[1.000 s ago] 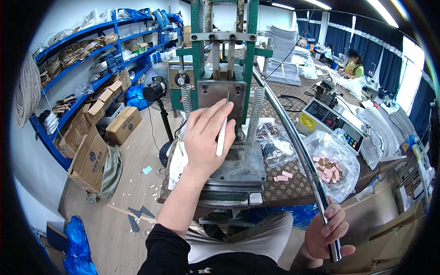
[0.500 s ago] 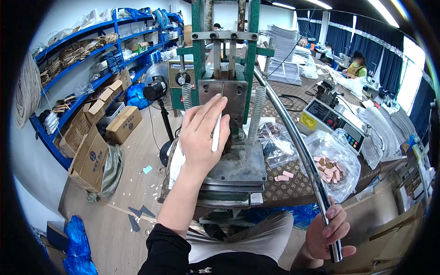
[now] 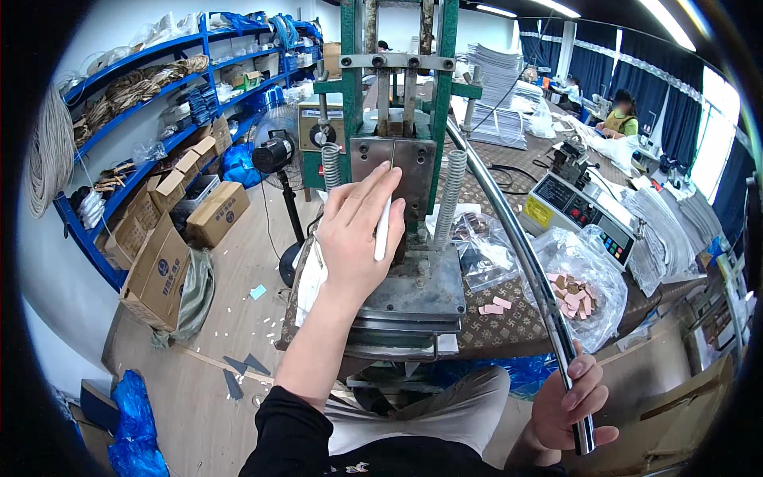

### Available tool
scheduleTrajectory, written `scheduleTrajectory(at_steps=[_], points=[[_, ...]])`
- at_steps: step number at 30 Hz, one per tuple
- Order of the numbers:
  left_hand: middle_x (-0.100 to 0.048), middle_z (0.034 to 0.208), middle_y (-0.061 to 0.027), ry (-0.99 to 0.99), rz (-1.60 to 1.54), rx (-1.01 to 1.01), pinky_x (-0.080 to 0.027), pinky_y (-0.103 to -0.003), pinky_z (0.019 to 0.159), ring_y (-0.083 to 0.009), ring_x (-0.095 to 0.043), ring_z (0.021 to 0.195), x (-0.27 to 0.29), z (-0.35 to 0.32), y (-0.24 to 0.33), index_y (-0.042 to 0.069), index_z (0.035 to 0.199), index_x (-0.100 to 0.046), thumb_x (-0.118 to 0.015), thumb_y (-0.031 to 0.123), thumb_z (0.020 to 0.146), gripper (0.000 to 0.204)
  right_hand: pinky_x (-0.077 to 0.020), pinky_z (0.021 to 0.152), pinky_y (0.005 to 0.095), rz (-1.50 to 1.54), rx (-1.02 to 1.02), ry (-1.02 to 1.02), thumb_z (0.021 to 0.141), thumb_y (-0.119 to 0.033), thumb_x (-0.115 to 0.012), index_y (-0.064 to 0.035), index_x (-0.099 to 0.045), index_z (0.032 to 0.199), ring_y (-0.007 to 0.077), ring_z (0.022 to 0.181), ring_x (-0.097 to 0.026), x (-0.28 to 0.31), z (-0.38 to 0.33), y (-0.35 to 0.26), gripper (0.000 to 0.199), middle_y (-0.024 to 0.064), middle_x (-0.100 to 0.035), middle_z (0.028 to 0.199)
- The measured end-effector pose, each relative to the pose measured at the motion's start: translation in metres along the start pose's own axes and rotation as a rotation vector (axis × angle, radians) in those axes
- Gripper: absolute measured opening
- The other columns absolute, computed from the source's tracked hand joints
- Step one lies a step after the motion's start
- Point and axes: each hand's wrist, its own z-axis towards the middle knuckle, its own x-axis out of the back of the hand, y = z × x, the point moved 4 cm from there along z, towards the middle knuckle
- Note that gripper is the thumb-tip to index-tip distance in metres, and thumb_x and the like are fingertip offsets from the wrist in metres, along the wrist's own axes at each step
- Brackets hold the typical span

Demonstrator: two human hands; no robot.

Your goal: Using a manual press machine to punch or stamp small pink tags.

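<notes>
Head view — left hand [image 3: 355,238] higher, white strip [image 3: 383,229] upright

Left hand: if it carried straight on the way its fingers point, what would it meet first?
Probably the grey metal plate of the press, just beyond the left hand holding a white strip; depth is unclear.

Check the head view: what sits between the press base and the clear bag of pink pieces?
In the head view, a few loose pink pieces lie on the patterned table between the press base and the clear bag of pink pieces; the long lever crosses above.
</notes>
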Motion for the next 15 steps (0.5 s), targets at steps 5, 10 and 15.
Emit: scheduleTrajectory(at_steps=[5, 10, 15], points=[[-0.075, 0.130, -0.0129, 0.014, 0.014, -0.020, -0.054, -0.040, 0.093, -0.0310, -0.069, 0.104, 0.0007, 0.0005, 0.0003, 0.005, 0.129, -0.074, -0.078, 0.005, 0.088, 0.040, -0.0157, 0.128, 0.0568, -0.009, -0.006, 0.000, 0.107, -0.073, -0.025, -0.0229, -0.048, 0.079, 0.0229, 0.114, -0.049, -0.0013, 0.0013, -0.0003, 0.062, -0.0028, -0.053, 0.091], [-0.074, 0.131, -0.0162, -0.019, -0.006, 0.002, -0.050, -0.042, 0.099, -0.0307, -0.072, 0.111, 0.0018, -0.0025, 0.0001, 0.004, 0.131, -0.072, -0.074, 0.006, 0.093, 0.038, -0.0157, 0.128, 0.0567, -0.004, -0.014, -0.003, 0.107, -0.073, -0.026, -0.0226, -0.047, 0.079, 0.0229, 0.114, -0.049, -0.0023, 0.0016, -0.0015, 0.061, -0.0028, -0.052, 0.090], [-0.075, 0.130, -0.0118, 0.023, 0.023, -0.035, -0.055, -0.039, 0.091, -0.0315, -0.068, 0.101, 0.0013, -0.0020, 0.0010, 0.005, 0.128, -0.074, -0.079, 0.004, 0.086, 0.043, -0.0151, 0.129, 0.0564, -0.001, -0.028, 0.009, 0.107, -0.073, -0.026, -0.0224, -0.047, 0.081, 0.0226, 0.114, -0.049, -0.0032, 0.0004, -0.0019, 0.061, -0.0030, -0.052, 0.091]])
